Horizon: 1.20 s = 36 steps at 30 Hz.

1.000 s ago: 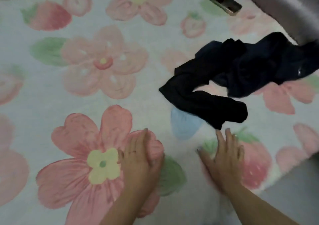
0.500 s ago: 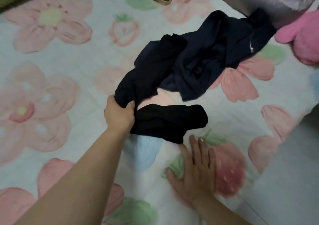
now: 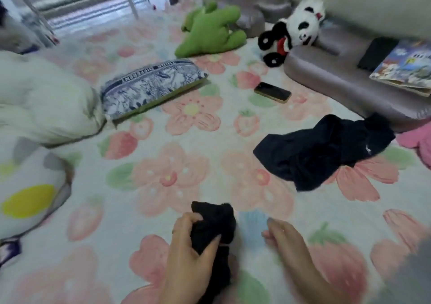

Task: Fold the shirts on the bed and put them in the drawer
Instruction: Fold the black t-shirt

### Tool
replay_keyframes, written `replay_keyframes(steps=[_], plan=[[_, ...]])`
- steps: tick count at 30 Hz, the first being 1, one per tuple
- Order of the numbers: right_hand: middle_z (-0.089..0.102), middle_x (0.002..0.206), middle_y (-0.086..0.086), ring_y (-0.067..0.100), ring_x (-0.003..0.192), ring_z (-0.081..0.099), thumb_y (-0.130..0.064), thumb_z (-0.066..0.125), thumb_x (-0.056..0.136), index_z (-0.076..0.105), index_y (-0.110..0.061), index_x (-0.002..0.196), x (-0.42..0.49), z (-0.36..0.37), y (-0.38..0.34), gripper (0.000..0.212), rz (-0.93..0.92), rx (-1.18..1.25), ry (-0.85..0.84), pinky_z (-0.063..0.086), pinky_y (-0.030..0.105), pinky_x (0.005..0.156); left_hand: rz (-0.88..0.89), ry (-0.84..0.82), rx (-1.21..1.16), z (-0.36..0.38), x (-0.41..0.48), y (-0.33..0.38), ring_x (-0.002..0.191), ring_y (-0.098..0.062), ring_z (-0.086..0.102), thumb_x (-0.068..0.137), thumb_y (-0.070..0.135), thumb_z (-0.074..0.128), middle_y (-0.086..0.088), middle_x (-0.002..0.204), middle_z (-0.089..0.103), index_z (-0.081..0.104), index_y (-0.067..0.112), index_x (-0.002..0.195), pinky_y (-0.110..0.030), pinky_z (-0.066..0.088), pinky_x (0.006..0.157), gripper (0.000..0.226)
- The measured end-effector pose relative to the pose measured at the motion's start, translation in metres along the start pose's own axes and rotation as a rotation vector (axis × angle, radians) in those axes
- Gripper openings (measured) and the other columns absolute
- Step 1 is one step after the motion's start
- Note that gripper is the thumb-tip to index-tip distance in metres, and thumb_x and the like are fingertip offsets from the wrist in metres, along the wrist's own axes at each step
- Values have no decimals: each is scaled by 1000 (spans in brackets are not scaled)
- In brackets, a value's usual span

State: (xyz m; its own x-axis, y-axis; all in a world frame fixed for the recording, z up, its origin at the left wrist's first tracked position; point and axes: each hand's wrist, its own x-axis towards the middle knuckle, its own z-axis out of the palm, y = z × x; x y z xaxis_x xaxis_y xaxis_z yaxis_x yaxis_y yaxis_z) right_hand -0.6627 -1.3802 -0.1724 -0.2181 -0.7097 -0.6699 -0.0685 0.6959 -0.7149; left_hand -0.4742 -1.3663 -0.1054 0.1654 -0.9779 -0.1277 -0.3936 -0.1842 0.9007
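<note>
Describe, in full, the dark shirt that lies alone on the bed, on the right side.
The dark shirt is navy, almost black, of soft cloth, with a small white mark near its right side. It lies crumpled and unfolded on the flowered bedcover. Its far edge reaches the grey cushion. Nothing holds it.

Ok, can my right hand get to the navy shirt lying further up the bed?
Probably yes. The right hand holds nothing, and only bare flowered sheet lies between it and the navy shirt. The left hand grips the black garment.
</note>
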Motion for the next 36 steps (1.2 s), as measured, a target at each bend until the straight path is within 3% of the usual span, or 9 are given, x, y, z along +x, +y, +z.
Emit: replay_keyframes(steps=[4, 7, 10, 15, 21, 26, 32, 34, 36], plan=[[74, 79, 10, 19, 65, 69, -41, 67, 71, 77, -10, 83, -103, 56, -105, 35, 88, 282, -530, 50, 24, 56, 124, 32, -22, -49, -36, 67, 79, -7, 53, 57, 24, 71, -2, 84, 53, 48, 34, 77, -12, 38, 67, 32], [71, 73, 15, 23, 60, 68, -25, 76, 44, 76, -4, 71, -172, 76, -163, 34, -24, 375, -728, 54, 25, 51, 116, 33, -175, -102, -54, 114, 86, -11, 58, 57, 41, 66, 1, 91, 60, 57, 26, 88, -18, 42, 76, 36], [66, 74, 19, 28, 65, 63, 1, 64, 71, 67, 0, 80, -212, 90, -193, 10, -214, 362, -629, 49, 28, 53, 46, 182, -462, -153, -65, 147, 85, -8, 63, 78, 27, 68, 2, 87, 70, 69, 20, 83, -18, 47, 73, 9], [55, 56, 4, 13, 52, 51, 3, 55, 85, 59, -13, 58, -268, 104, -237, 31, -507, 313, -569, 41, 21, 48, -31, 315, -705, -219, -82, 186, 59, -13, 60, 86, -6, 51, -6, 68, 65, 63, 12, 95, -22, 47, 52, 23], [58, 57, -5, 4, 48, 51, -3, 44, 93, 54, -11, 80, -320, 100, -279, 18, -795, 222, -792, 40, 14, 45, -58, 157, -849, -252, -88, 235, 66, -15, 66, 85, 24, 61, 1, 80, 71, 54, 26, 116, -28, 52, 56, 32], [55, 50, -11, -3, 44, 48, -1, 40, 95, 49, -9, 80, -339, 83, -291, 19, -866, 166, -874, 37, 9, 43, 38, 312, -1019, -266, -89, 256, 66, -16, 64, 80, 5, 63, -6, 85, 68, 58, 9, 110, -28, 50, 59, 30], [59, 69, -4, 3, 59, 57, -23, 59, 88, 53, -17, 83, -342, 68, -302, 10, -798, 13, -844, 42, 20, 57, 315, 402, -667, -265, -96, 284, 83, -21, 63, 77, -9, 63, -8, 87, 66, 63, 13, 86, -28, 51, 69, 24], [68, 73, -7, 7, 69, 67, -43, 73, 72, 55, -16, 93, -344, 65, -306, 39, -775, -35, -888, 47, 22, 57, 404, 282, -488, -257, -103, 290, 87, -19, 65, 69, -1, 69, -6, 92, 68, 68, 21, 89, -24, 52, 70, 30], [71, 70, -3, 10, 68, 69, -36, 75, 72, 55, -11, 98, -345, 64, -309, 42, -805, -4, -808, 50, 20, 53, 444, 174, -475, -254, -106, 294, 95, -20, 65, 66, -1, 65, -7, 103, 67, 65, 28, 104, -26, 54, 75, 48]])
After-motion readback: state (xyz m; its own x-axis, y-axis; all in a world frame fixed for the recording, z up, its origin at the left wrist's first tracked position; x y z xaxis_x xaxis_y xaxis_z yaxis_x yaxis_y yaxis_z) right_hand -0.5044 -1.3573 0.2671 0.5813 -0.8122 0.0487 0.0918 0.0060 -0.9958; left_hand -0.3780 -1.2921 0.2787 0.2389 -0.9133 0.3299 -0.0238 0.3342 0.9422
